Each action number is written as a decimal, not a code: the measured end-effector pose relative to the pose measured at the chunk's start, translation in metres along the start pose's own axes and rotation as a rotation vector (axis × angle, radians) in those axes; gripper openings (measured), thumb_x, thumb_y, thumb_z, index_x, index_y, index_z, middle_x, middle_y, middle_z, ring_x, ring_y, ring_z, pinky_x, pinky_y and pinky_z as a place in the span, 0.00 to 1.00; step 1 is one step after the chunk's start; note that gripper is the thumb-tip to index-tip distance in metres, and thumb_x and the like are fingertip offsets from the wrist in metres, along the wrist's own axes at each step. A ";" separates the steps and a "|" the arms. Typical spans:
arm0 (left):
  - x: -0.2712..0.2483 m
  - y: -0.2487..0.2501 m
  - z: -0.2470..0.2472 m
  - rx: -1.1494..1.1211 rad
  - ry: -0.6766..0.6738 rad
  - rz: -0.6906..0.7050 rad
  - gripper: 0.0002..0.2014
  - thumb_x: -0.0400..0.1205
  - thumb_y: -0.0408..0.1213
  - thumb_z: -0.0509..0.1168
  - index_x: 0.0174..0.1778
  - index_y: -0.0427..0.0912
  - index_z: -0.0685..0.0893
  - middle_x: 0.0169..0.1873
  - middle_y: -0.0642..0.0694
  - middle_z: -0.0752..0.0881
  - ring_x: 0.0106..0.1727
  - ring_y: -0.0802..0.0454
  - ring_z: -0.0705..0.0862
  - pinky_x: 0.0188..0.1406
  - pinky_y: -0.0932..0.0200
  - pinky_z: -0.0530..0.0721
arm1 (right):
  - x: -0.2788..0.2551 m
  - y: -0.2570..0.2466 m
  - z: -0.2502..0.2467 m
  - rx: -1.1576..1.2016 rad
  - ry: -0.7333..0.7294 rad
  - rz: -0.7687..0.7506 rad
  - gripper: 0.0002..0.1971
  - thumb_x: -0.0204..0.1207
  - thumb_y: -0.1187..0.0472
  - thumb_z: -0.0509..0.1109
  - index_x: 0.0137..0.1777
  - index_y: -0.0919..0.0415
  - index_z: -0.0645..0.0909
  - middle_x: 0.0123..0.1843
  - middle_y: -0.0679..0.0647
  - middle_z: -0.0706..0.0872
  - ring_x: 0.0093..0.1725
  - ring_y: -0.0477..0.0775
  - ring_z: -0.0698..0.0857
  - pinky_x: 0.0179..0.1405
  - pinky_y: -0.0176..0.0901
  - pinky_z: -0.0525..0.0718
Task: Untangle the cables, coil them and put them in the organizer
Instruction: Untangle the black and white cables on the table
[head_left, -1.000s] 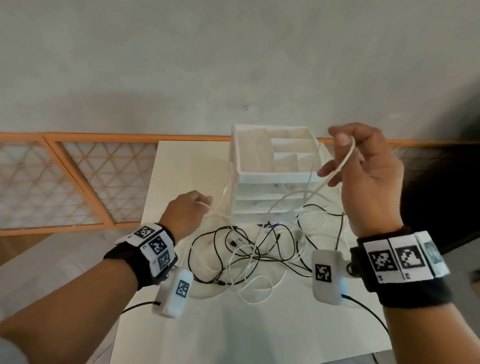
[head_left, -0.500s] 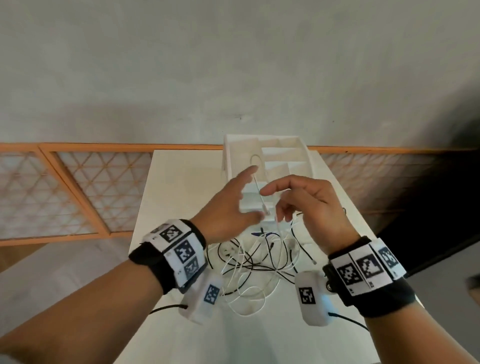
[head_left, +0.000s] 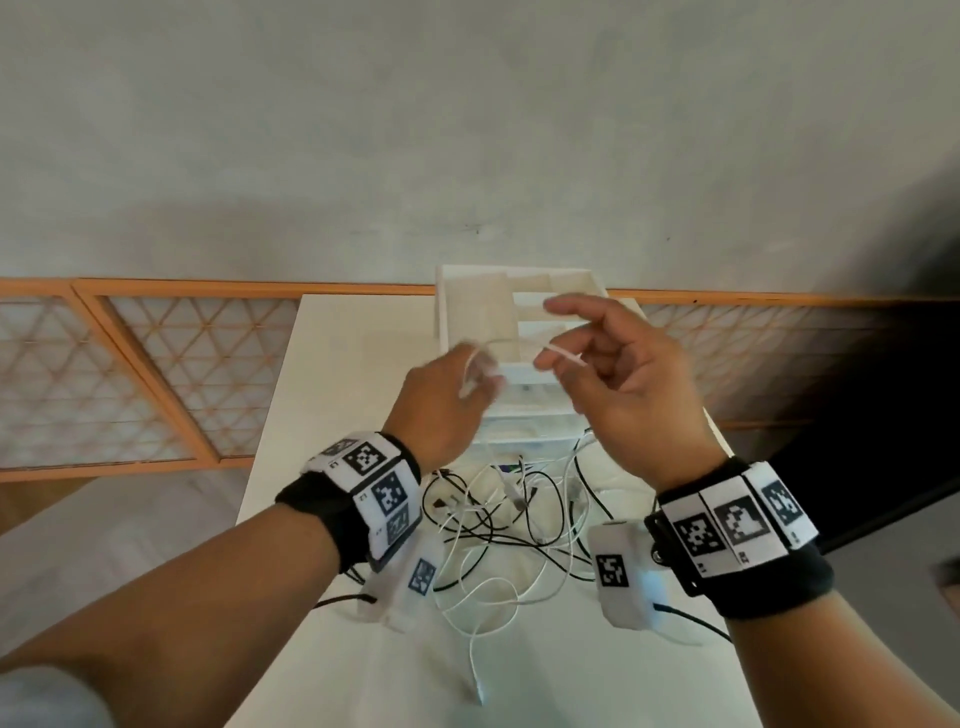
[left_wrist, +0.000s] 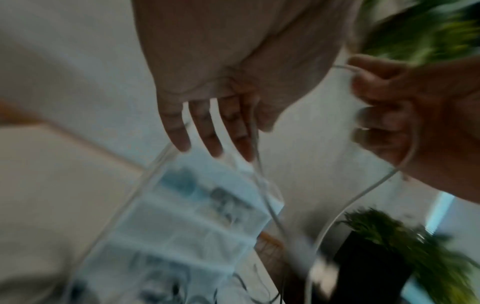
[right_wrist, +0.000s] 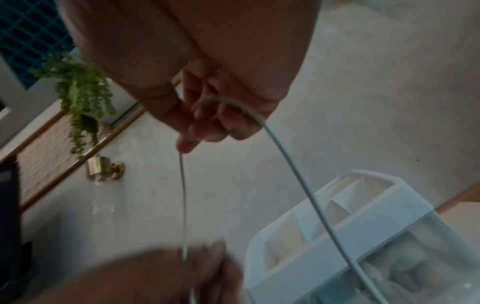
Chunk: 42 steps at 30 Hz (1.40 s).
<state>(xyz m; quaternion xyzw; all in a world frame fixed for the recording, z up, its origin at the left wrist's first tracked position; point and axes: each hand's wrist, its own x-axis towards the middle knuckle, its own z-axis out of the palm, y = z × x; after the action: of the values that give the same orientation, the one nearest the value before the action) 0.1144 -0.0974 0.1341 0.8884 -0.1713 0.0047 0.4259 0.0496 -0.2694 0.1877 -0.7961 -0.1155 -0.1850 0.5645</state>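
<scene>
A white cable (head_left: 557, 353) is stretched in the air between my two hands, in front of the white organizer (head_left: 519, 272). My left hand (head_left: 470, 382) is blurred and holds one stretch of the cable (left_wrist: 255, 135) between thumb and forefinger, the other fingers fairly straight. To its right, my right hand (head_left: 582, 364) has its fingers curled round the cable (right_wrist: 262, 121), which hangs down from both hands toward the table. A tangle of black and white cables (head_left: 519, 519) lies on the white table (head_left: 353, 364) just before the organizer. The organizer's top compartments (right_wrist: 363, 197) look empty.
The organizer stands at the table's far edge against a grey wall (head_left: 467, 130). An orange-framed lattice panel (head_left: 156, 374) runs along the left. A hanging plant (right_wrist: 83, 92) and a dark potted plant (left_wrist: 389, 246) show in the wrist views. One white cable end (head_left: 475, 670) trails toward the near edge.
My right hand came down from high on the right and my left rose from the table; they met in front of the organizer and have now drawn slightly apart along the white cable.
</scene>
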 end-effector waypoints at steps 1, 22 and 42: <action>-0.003 -0.010 0.003 -0.078 -0.023 -0.094 0.09 0.88 0.46 0.60 0.50 0.47 0.83 0.44 0.49 0.91 0.46 0.47 0.86 0.40 0.64 0.79 | 0.003 0.006 -0.003 -0.007 0.094 0.006 0.24 0.77 0.77 0.68 0.63 0.47 0.83 0.44 0.51 0.92 0.36 0.64 0.87 0.30 0.54 0.82; -0.031 -0.067 -0.015 -0.069 -0.186 -0.279 0.19 0.89 0.45 0.56 0.36 0.48 0.84 0.38 0.44 0.85 0.43 0.47 0.80 0.45 0.56 0.74 | 0.043 0.070 -0.088 -0.758 0.477 0.149 0.13 0.86 0.58 0.64 0.64 0.54 0.87 0.56 0.63 0.85 0.51 0.61 0.85 0.48 0.39 0.73; -0.040 -0.036 -0.010 -0.640 -0.092 -0.440 0.13 0.90 0.34 0.56 0.44 0.37 0.81 0.28 0.43 0.83 0.23 0.52 0.72 0.21 0.60 0.68 | -0.083 0.144 0.062 -0.802 -0.366 0.644 0.11 0.84 0.49 0.65 0.56 0.50 0.88 0.65 0.52 0.81 0.59 0.55 0.83 0.58 0.46 0.82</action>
<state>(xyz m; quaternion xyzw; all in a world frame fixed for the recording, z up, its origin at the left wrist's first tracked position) 0.0888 -0.0569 0.1075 0.7254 0.0116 -0.1801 0.6643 0.0413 -0.2570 0.0111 -0.9633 0.1175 0.1091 0.2155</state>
